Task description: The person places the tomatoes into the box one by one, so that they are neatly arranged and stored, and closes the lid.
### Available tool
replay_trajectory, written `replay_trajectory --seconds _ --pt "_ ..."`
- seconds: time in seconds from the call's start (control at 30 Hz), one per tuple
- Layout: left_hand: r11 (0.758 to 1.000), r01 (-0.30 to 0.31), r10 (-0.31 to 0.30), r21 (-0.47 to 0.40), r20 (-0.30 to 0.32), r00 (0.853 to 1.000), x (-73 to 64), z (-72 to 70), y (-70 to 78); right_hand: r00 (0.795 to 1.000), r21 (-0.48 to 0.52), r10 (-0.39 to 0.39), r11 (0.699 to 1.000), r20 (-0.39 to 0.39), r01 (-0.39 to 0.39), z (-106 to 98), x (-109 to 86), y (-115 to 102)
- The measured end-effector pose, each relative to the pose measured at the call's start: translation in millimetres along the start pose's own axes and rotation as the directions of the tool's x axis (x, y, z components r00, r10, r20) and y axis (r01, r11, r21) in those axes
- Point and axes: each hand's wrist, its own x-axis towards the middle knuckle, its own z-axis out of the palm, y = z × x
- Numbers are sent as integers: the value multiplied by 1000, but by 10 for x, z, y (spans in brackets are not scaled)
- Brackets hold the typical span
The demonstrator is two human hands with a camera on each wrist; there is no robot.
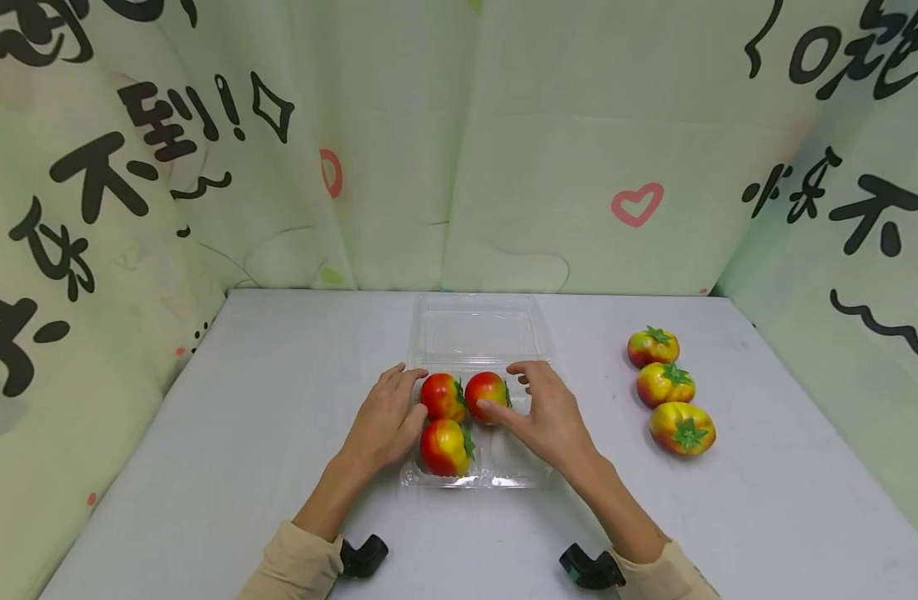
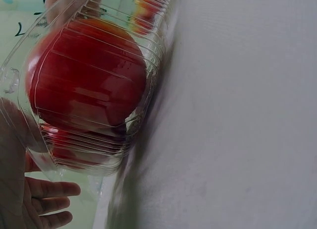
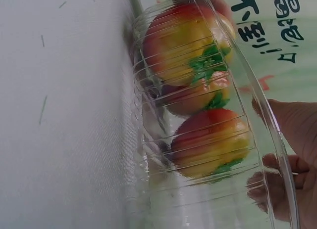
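Note:
A clear plastic clamshell box [image 1: 514, 467] lies with its lid laid back. Three red-and-yellow tomatoes with green leafy tops sit in it: one back left [image 1: 441, 397], one front left [image 1: 445, 448], one back right [image 1: 487, 397]. My left hand [image 1: 387, 421] rests at the box's left side, thumb beside the left tomatoes. My right hand [image 1: 544, 414] hovers over the right half, thumb at the back-right tomato and its other fingers apart from it. Through the wall, the right wrist view shows this tomato [image 3: 210, 145] and loosely bent right fingers [image 3: 270, 192].
Three more tomatoes stand in a row on the table's right side: back [image 1: 653, 347], middle [image 1: 664, 384] and front [image 1: 682, 429]. The open lid [image 1: 479, 329] lies behind the box on the white table [image 1: 293, 350]. Printed curtains [image 1: 534, 192] enclose the back and sides.

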Motion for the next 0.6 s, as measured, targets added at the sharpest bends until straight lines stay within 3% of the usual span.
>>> replay_trajectory --seconds 0.23,0.6 --pt "1000 -2 2 -4 0 1000 0 0 1 998 -24 -43 999 -50 41 -74 -57 58" --pt "1000 -3 3 4 -4 1000 5 16 -6 997 -30 -29 999 -66 27 -168 -125 147"
